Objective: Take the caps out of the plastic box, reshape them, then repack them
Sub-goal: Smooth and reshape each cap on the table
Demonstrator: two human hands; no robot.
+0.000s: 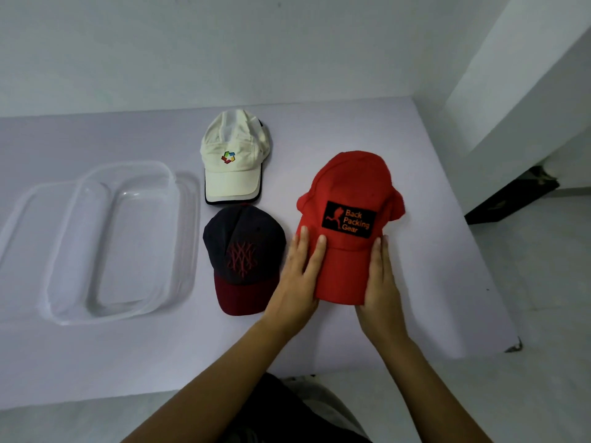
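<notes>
A red cap (348,193) with a black "Back Packing Gear" patch sits on the table at the right. My left hand (299,279) grips the left edge of its brim and my right hand (382,282) grips the right edge. Left of it lies a dark navy cap (244,251) with a maroon brim. Behind that one rests a cream cap (232,158) with a coloured logo, stacked on another cap of which only a dark rim shows. The clear plastic box (118,238) stands at the left with nothing inside it.
A clear lid (22,251) lies partly under the box at the far left. The white table (431,251) meets the wall at the back; its right edge drops to a tiled floor. A dark object (515,196) stands on the floor at the right.
</notes>
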